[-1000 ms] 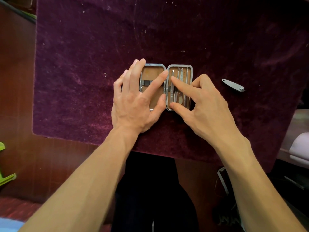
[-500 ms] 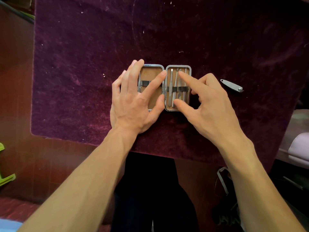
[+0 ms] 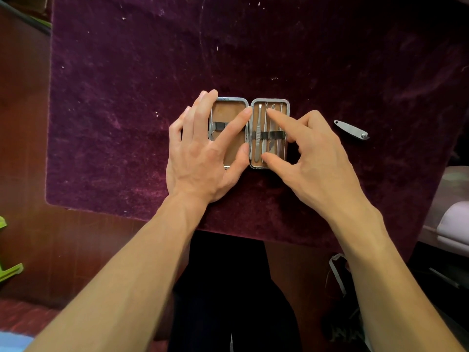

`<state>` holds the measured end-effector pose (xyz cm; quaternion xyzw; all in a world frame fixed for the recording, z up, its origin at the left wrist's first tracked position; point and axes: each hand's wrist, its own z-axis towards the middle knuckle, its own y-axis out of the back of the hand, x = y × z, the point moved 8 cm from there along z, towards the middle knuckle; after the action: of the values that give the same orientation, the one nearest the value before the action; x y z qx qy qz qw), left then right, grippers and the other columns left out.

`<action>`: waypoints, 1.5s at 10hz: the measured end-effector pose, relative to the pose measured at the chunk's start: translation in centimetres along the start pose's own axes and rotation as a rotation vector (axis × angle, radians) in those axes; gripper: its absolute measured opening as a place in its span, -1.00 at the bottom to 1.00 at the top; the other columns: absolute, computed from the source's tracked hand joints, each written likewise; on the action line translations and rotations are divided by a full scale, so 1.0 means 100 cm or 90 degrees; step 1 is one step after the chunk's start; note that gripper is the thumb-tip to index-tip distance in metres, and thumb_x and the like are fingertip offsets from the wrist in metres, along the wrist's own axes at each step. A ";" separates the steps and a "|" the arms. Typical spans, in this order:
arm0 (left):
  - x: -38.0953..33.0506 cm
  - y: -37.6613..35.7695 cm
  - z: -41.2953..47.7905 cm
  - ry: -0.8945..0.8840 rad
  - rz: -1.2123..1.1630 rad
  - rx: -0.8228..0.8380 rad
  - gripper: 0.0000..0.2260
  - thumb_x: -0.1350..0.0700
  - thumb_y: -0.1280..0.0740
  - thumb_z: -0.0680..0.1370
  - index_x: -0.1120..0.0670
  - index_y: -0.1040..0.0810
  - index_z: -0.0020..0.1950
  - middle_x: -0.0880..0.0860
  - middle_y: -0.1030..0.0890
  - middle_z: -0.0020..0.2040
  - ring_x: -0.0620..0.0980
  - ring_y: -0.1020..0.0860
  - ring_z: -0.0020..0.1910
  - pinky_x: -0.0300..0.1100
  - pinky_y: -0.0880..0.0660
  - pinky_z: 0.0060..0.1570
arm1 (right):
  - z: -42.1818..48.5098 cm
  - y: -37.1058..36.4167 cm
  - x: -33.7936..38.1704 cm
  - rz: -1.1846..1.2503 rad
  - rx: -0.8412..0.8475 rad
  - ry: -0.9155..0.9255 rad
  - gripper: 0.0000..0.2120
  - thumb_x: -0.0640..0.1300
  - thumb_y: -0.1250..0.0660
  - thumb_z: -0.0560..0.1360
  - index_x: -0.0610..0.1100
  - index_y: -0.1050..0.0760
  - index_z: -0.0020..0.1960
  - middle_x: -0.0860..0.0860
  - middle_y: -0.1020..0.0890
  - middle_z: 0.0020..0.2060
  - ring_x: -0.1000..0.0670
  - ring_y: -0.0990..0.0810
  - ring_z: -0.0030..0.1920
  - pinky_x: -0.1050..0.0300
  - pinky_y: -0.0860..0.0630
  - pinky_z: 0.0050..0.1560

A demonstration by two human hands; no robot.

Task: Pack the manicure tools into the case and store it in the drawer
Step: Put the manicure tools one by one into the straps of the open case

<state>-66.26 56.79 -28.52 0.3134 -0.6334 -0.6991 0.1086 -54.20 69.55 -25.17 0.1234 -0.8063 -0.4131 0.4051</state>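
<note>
The manicure case point(image 3: 270, 100) lies open flat on a purple velvet cloth point(image 3: 127, 97), its metal rims and tan lining showing. My left hand point(image 3: 200, 158) rests flat on the left half, fingers straight across its black strap. The right half holds several slim steel tools point(image 3: 258, 133) under a black strap. My right hand point(image 3: 317, 158) is over that half: the index fingertip touches the tools' upper ends and the thumb tip touches their lower ends, while the other fingers are curled. A steel nail clipper point(image 3: 351, 129) lies loose on the cloth to the right of the case.
The cloth covers a dark wooden table point(image 3: 22, 123), whose near edge lies just below my wrists. A green object point(image 3: 7, 270) sits at the far left edge. A pale padded object point(image 3: 454, 224) lies low on the right. No drawer is in view.
My right index finger moved from the left tools to the right side, then back to the middle tools' upper ends. The left hand and the clipper stayed put.
</note>
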 end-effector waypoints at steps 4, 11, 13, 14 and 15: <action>0.000 0.000 0.000 0.000 0.000 -0.004 -0.55 -0.19 -0.23 0.64 -0.19 -0.39 0.54 0.20 -0.35 0.56 0.18 -0.29 0.59 0.12 -0.26 0.47 | -0.036 0.050 -0.064 0.084 -0.262 -0.152 -0.67 -0.07 -0.52 0.56 0.05 -0.65 0.32 0.08 -0.57 -0.03 0.13 -0.53 -0.23 0.37 -0.50 -0.05; 0.000 0.001 0.000 -0.005 0.005 0.020 -0.53 -0.18 -0.19 0.65 -0.19 -0.35 0.56 0.19 -0.29 0.59 0.18 -0.28 0.59 0.14 -0.26 0.49 | -0.038 0.049 -0.093 0.038 -0.304 -0.276 -0.74 -0.07 -0.47 0.61 -0.03 -0.69 0.28 0.03 -0.48 0.16 0.03 -0.55 0.02 0.65 -0.33 -0.02; -0.001 0.005 -0.001 -0.008 -0.021 0.010 -0.51 -0.19 -0.20 0.64 -0.17 -0.34 0.58 0.17 -0.31 0.58 0.16 -0.29 0.58 0.13 -0.27 0.50 | -0.051 0.049 -0.080 0.162 -0.326 -0.273 -0.85 0.03 -0.53 0.55 0.11 -0.67 0.10 0.21 -0.69 -0.03 0.19 -0.66 -0.06 0.55 -0.45 -0.07; 0.000 0.013 -0.001 -0.017 -0.092 0.027 -0.49 -0.16 -0.28 0.62 -0.12 -0.38 0.57 0.17 -0.31 0.59 0.15 -0.28 0.60 0.13 -0.21 0.54 | -0.057 0.044 -0.054 0.254 -0.278 -0.232 -0.90 0.04 -0.55 0.54 0.14 -0.69 0.05 0.18 -0.74 -0.12 0.21 -0.69 -0.12 0.43 -0.54 -0.09; 0.009 0.024 0.000 0.030 -0.261 0.049 -0.53 -0.03 -0.37 0.58 -0.05 -0.48 0.50 0.12 -0.31 0.60 0.08 -0.28 0.59 0.05 -0.19 0.57 | -0.060 0.037 -0.023 0.306 -0.216 -0.181 -0.89 -0.02 -0.58 0.51 0.13 -0.74 0.02 0.08 -0.76 -0.16 0.21 -0.63 -0.23 0.38 -0.56 -0.16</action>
<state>-67.52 55.85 -26.45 0.4563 -0.5800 -0.6740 -0.0334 -47.73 69.71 -21.61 -0.1986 -0.7805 -0.4473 0.3890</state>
